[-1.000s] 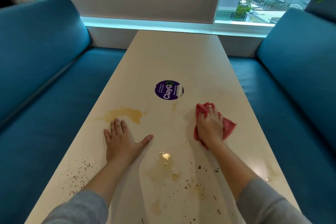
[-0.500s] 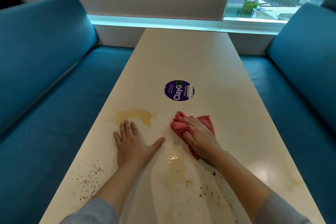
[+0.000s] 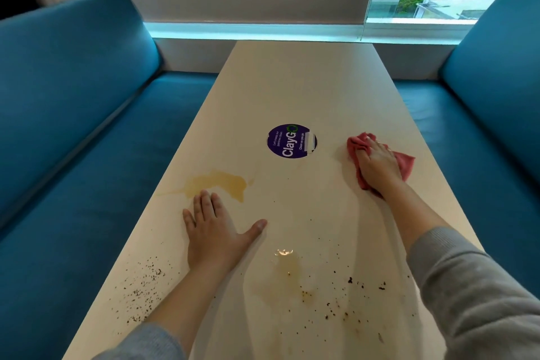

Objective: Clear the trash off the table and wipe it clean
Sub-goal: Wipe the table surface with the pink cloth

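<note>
the pink cloth (image 3: 406, 165) lies bunched near the table's (image 3: 292, 82) right edge, pressed under the flat, straight-fingered right hand (image 3: 378, 166). the left hand (image 3: 213, 231) rests flat, fingers spread, just beside the yellow spill (image 3: 217, 183) toward the left edge. firm, overlapping strokes should carry the cloth into that spill, then the dark crumbs (image 3: 143, 280), perhaps grounds, by the near edge.

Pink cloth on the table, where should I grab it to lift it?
Probably pinch the free corner of the cloth poking out right of the right hand, coming from the right: the rest lies crumpled under the flat palm.
</note>
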`<action>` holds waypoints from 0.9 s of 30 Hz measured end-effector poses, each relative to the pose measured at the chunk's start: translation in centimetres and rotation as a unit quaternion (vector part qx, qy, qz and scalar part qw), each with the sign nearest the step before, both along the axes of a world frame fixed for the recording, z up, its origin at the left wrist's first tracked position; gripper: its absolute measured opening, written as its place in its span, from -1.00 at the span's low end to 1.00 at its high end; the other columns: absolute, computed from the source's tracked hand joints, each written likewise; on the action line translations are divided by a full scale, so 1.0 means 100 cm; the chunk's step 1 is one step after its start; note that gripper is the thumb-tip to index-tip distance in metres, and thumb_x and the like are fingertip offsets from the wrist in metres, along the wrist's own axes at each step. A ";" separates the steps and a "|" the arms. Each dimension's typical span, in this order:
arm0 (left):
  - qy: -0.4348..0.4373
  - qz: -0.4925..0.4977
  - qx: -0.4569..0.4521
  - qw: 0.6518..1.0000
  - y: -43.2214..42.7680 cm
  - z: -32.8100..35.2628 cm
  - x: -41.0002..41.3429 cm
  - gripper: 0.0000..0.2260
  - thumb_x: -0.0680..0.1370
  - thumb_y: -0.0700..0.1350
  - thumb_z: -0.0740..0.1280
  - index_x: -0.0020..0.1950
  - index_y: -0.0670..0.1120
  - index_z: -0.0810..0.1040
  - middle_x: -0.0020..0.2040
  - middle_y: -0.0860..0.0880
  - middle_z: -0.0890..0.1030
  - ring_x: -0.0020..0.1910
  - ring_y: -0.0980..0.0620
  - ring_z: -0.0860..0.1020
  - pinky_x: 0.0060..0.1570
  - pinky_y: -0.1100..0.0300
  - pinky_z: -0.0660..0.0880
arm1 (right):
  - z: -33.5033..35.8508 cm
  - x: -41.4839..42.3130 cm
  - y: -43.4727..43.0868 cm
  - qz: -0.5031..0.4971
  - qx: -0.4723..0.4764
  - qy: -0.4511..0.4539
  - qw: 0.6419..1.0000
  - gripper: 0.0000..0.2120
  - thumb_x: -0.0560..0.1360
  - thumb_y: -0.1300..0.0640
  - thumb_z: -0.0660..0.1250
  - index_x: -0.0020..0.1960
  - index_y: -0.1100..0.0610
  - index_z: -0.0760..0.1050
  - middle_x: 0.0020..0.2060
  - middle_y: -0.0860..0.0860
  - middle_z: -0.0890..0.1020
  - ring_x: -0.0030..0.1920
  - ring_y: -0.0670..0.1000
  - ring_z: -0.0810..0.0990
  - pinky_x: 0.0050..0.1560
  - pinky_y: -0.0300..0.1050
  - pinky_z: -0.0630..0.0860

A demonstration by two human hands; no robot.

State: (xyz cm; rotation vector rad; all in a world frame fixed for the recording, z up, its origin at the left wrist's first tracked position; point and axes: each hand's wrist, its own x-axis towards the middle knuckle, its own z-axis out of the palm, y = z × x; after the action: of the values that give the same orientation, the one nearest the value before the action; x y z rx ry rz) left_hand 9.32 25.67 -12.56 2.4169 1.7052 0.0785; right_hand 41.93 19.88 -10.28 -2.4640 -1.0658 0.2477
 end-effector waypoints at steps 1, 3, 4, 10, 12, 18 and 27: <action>0.000 -0.001 -0.001 1.000 0.001 0.000 0.000 0.12 0.27 0.58 -0.15 0.54 -0.23 -0.17 0.56 -0.17 -0.14 0.53 -0.09 -0.21 0.46 -0.08 -0.24 | 0.000 -0.008 0.003 0.035 0.003 -0.011 0.999 -0.49 0.57 -0.05 -0.12 0.46 0.00 0.29 0.48 0.07 0.28 0.49 0.09 0.19 0.50 0.03 0.04; -0.001 -0.003 -0.002 1.000 0.001 -0.001 0.000 0.12 0.27 0.58 -0.15 0.54 -0.23 -0.16 0.56 -0.18 -0.14 0.53 -0.09 -0.20 0.47 -0.08 -0.24 | -0.003 -0.029 0.002 0.091 0.018 -0.030 0.995 -0.51 0.60 -0.03 -0.12 0.47 -0.01 0.27 0.50 0.05 0.24 0.51 0.05 0.12 0.51 -0.02 -0.01; -0.001 -0.003 -0.003 1.000 0.001 -0.001 0.000 0.13 0.27 0.58 -0.15 0.54 -0.23 -0.16 0.56 -0.18 -0.13 0.53 -0.09 -0.20 0.47 -0.08 -0.24 | -0.007 -0.042 -0.002 0.106 0.024 -0.037 0.993 -0.51 0.60 -0.03 -0.12 0.48 -0.01 0.26 0.50 0.04 0.23 0.52 0.04 0.10 0.52 -0.01 -0.03; -0.049 -0.004 -0.073 0.996 0.009 0.011 -0.002 0.05 0.35 0.51 0.09 0.54 -0.22 -0.06 0.56 -0.16 -0.08 0.54 -0.07 -0.14 0.47 -0.05 -0.19 | -0.029 -0.102 -0.001 0.039 0.028 -0.043 0.998 -0.33 0.48 -0.12 -0.23 0.52 0.06 0.19 0.53 0.05 0.16 0.54 0.05 0.00 0.52 0.00 -0.17; -0.089 -0.004 -0.094 0.992 0.021 0.025 -0.011 -0.05 0.40 0.44 0.18 0.53 -0.21 0.05 0.55 -0.15 0.05 0.53 -0.08 0.01 0.48 -0.02 -0.02 | -0.029 -0.116 0.009 0.020 0.022 -0.034 0.999 -0.32 0.47 -0.10 -0.22 0.53 0.12 0.15 0.53 0.08 0.13 0.54 0.08 -0.02 0.51 0.01 -0.20; 0.027 0.058 -0.108 0.992 0.050 0.035 -0.080 0.23 0.19 0.56 0.21 0.55 -0.21 -0.13 0.56 -0.13 -0.09 0.54 -0.08 -0.12 0.47 -0.12 -0.12 | -0.026 -0.160 0.063 0.085 0.009 -0.028 0.996 -0.47 0.62 -0.03 -0.09 0.55 0.11 0.07 0.54 0.05 0.07 0.54 0.05 -0.07 0.51 0.01 -0.22; -0.007 0.072 -0.173 0.982 0.040 0.025 -0.126 0.35 0.05 0.58 0.18 0.52 -0.26 -0.21 0.56 -0.16 -0.17 0.54 -0.09 -0.16 0.50 -0.06 -0.08 | -0.021 -0.254 0.029 0.357 0.026 -0.018 0.934 -0.48 0.62 -0.03 -0.14 0.56 0.03 -0.02 0.55 -0.07 -0.01 0.53 -0.14 -0.15 0.51 -0.16 -0.26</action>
State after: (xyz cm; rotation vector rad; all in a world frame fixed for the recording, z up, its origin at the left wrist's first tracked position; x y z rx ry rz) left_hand -3.32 29.67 -10.04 2.0375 1.7214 -0.1661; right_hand 16.52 22.83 -12.40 -1.9400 -1.9230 0.3839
